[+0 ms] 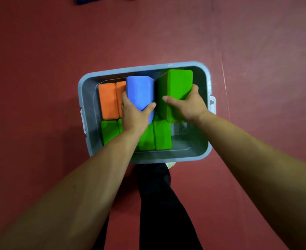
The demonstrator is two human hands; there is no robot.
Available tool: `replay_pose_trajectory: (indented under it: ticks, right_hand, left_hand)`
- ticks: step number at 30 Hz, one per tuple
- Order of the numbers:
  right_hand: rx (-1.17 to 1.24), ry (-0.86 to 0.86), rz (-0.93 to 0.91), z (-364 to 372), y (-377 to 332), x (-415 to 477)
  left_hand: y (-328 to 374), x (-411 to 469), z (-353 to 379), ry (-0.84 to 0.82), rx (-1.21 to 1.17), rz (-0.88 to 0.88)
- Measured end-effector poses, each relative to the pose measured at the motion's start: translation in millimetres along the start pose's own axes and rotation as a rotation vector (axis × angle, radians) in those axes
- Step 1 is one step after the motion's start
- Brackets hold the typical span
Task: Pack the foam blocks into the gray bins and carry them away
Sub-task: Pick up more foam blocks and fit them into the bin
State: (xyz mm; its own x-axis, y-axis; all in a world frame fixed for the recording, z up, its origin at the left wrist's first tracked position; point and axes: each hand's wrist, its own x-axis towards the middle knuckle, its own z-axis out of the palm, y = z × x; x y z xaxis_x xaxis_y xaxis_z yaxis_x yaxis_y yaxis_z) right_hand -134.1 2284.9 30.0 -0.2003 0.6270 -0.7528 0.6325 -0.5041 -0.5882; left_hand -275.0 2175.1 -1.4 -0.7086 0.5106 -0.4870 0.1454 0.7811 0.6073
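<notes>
While my left hand (133, 112) grips the blue block (139, 92) and my right hand (188, 104) the green block (177, 87), I'd lower both upright into the gray bin's (145, 66) right-side gaps, judging fit.

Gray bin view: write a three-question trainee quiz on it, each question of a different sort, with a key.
1. True or false: the left hand grips the blue block.
2. What colour is the block that the right hand holds? A orange, B green, C blue.
3. Fill in: the blocks in the far-left corner of the gray bin are ____.

Key
1. True.
2. B, the held green block.
3. Orange, the orange blocks.
</notes>
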Motion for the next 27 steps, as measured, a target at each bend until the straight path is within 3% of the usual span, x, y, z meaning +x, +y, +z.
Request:
replay_pose_trajectory:
  ticks: [3, 10, 15, 18, 27]
  right_hand:
    - [-0.043, -0.042, 0.033, 13.1, -1.5, 19.2]
    - [-0.107, -0.037, 0.105, 36.4, 9.1, 53.5]
    - [-0.105, -0.044, 0.116, 47.0, 19.5, 71.0]
    - [-0.095, -0.086, 0.137, 61.5, 27.5, 82.6]
    - [-0.151, -0.111, 0.147, 75.7, 50.4, 119.1]
  left_hand:
    - [-10.9, 14.4, 9.3, -0.006, -0.002, -0.043]
    - [-42.8, 43.8, 19.8, -0.195, 0.097, -0.004]
    - [-53.1, 67.6, 14.3, -0.154, 0.271, 0.03]
    - [-48.8, 74.3, 17.6, -0.139, 0.346, -0.042]
    - [-38.8, 109.8, 46.0, -0.33, 0.586, -0.102]
